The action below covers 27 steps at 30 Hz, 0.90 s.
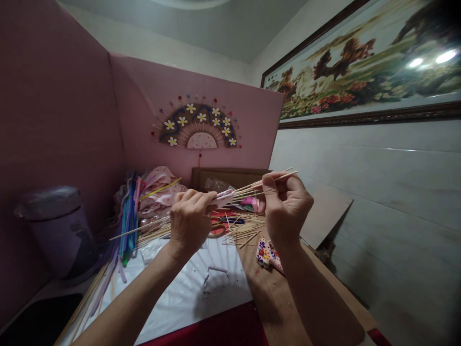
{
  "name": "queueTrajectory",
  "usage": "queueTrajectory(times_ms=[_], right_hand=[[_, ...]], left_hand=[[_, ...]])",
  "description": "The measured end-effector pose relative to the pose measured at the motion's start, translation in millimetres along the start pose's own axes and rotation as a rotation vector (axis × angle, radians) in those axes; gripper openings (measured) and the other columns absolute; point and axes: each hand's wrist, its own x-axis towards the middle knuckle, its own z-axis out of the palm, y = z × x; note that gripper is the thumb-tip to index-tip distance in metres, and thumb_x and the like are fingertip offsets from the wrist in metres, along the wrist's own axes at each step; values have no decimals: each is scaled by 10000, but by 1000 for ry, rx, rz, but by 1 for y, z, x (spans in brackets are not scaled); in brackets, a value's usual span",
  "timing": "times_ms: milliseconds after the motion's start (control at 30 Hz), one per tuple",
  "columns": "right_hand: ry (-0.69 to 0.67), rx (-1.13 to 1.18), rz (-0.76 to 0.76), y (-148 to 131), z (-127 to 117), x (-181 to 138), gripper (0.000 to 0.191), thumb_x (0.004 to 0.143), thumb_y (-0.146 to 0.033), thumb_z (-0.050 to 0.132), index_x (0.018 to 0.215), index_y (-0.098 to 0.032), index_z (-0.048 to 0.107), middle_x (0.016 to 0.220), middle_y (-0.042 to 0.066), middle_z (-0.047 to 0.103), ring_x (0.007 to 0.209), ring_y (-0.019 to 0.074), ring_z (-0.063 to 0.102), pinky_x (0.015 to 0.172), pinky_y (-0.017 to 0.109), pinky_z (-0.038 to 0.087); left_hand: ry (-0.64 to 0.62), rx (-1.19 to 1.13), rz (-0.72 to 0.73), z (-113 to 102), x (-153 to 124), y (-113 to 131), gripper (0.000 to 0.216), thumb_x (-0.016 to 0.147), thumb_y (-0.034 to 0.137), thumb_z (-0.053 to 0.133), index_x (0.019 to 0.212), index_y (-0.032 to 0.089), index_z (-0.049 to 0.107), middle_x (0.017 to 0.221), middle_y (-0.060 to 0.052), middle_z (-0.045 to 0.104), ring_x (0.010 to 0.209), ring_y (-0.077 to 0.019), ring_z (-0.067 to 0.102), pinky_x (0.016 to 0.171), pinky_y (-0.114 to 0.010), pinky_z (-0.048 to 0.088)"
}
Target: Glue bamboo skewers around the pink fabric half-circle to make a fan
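My left hand [189,218] is closed around a bunch of thin wooden skewers [241,192] that fan out to the right, with a pale paper strip wrapped at the grip. Their other ends stick out to the left of my fist. My right hand [286,204] is closed in a pinch on the far ends of one or two of those skewers, held up at chest height above the table. Both hands hover over the work surface, a little apart from each other.
Loose skewers [245,230] and orange-handled scissors [218,228] lie beneath my hands. A floral paper piece [267,254] lies on brown cardboard [273,293]. Coloured straws [127,216] and a lidded bin [57,228] stand at the left. A decorated fan [198,126] hangs on the pink partition.
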Motion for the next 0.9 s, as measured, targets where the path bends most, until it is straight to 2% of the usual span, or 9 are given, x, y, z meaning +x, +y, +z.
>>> queueTrajectory(times_ms=[433, 700, 900], right_hand=[[10, 17, -9, -2, 0, -1, 149, 816, -314, 616, 765, -186, 561, 651, 2, 623, 591, 139, 623, 531, 257, 495], [-87, -15, -8, -1, 4, -8, 131, 832, -305, 595, 785, -188, 559, 665, -7, 609, 586, 123, 610, 511, 233, 477], [-105, -59, -39, 2, 7, -12, 114, 838, -297, 585, 795, -193, 564, 674, -8, 619, 586, 120, 616, 514, 231, 475]], left_hand=[[13, 23, 30, -1, 1, 2, 137, 772, 164, 621, 899, 182, 670, 769, -26, 716, 718, -218, 598, 692, -365, 375], [18, 27, 36, -1, 0, 3, 128, 798, 173, 586, 894, 190, 668, 773, -25, 719, 704, -208, 591, 694, -360, 375], [9, 26, 40, -1, 0, 3, 120, 811, 188, 573, 882, 186, 670, 766, -30, 718, 712, -214, 595, 693, -365, 371]])
